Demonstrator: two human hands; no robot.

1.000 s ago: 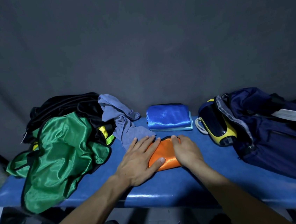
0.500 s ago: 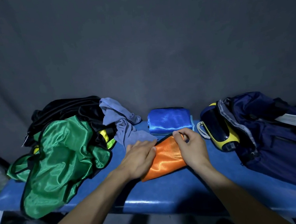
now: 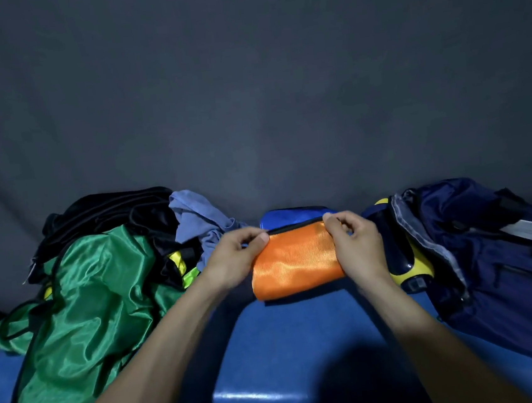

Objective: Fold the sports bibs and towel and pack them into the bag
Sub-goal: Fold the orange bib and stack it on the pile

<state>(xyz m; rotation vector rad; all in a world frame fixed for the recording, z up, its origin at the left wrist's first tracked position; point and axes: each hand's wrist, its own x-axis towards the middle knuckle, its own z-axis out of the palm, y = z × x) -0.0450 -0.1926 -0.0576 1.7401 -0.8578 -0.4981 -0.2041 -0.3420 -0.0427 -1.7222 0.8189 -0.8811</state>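
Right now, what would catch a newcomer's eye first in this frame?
The folded orange bib at centre, lifted above the blue bench and pinched at its top corners by the left hand and right hand. Next, the crumpled green bib heaped on the left, and the open navy bag on the right.

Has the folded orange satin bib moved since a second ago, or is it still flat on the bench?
Yes. The folded orange satin bib has come up off the blue bench toward the folded blue bib behind it, pinched by left hand and right hand.
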